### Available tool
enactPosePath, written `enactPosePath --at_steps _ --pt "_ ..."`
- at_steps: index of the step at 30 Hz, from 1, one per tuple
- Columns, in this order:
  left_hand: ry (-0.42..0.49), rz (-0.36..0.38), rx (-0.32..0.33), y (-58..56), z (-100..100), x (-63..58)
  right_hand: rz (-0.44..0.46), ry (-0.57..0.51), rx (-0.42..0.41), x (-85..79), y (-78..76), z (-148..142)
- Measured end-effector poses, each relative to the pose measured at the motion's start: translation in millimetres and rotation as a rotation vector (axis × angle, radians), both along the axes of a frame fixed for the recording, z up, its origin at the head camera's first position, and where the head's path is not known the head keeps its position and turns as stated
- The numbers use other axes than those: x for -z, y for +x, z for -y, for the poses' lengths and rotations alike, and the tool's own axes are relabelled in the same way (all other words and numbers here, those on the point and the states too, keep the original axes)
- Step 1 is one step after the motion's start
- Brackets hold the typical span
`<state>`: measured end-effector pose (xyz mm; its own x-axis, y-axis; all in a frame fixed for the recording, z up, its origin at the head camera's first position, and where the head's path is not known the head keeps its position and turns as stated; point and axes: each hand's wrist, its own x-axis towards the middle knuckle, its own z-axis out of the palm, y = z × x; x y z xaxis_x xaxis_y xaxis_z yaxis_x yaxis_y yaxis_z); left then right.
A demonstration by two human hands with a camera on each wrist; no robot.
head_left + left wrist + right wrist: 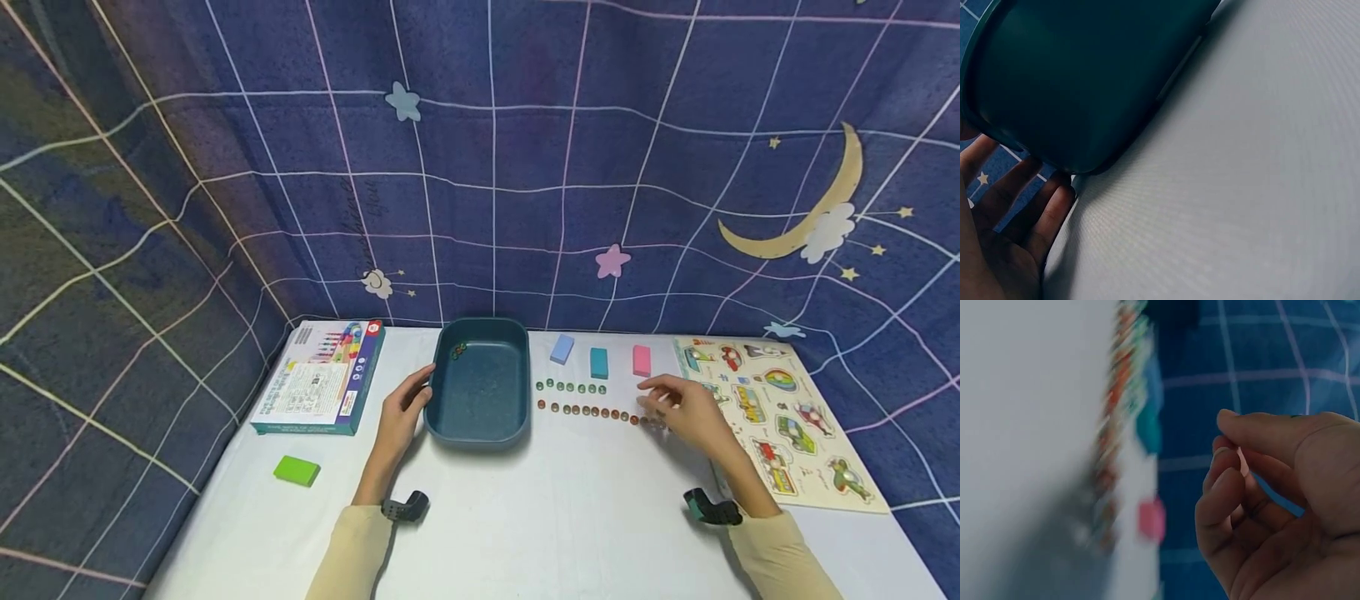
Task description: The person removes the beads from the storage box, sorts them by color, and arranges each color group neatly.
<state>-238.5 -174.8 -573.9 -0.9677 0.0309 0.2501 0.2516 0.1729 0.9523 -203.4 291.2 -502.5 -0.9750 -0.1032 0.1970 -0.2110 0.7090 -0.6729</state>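
Observation:
A dark teal plastic tub [480, 442] stands mid-table with a few small beads [459, 351] inside. My left hand [401, 412] touches its left side, thumb by the rim and fingers fairly straight against the outside; the left wrist view shows these fingers [1054, 203] at the tub's edge. Right of the tub lie a row of green beads [571, 387] and a longer row of reddish-brown beads [596, 412]. Over the right end of the longer row hovers my right hand [686, 412]. Its fingers are loosely bent, thumb near the index finger, with nothing visible between them.
Behind the bead rows lie blue [562, 349], teal [598, 363] and pink blocks [641, 361]. A picture puzzle board [817, 442] is at the right. On the left are a flat box [318, 379] and a green block [297, 471]. A patterned curtain [517, 208] hangs behind.

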Motion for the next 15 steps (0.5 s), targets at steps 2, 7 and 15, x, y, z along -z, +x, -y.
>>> enactPosePath --at_steps 2,7,15 --pt "-0.002 0.003 -0.002 0.5 0.1 0.9 0.004 -0.045 -0.033 -10.3 -11.1 18.9" --pt "-0.004 -0.002 -0.002 0.5 0.6 1.6 0.044 -0.163 -0.131 -36.4 -39.7 84.6" --pt "0.007 0.004 0.002 0.5 0.6 0.4 0.132 -0.246 -0.306 -55.5 -89.8 193.2"
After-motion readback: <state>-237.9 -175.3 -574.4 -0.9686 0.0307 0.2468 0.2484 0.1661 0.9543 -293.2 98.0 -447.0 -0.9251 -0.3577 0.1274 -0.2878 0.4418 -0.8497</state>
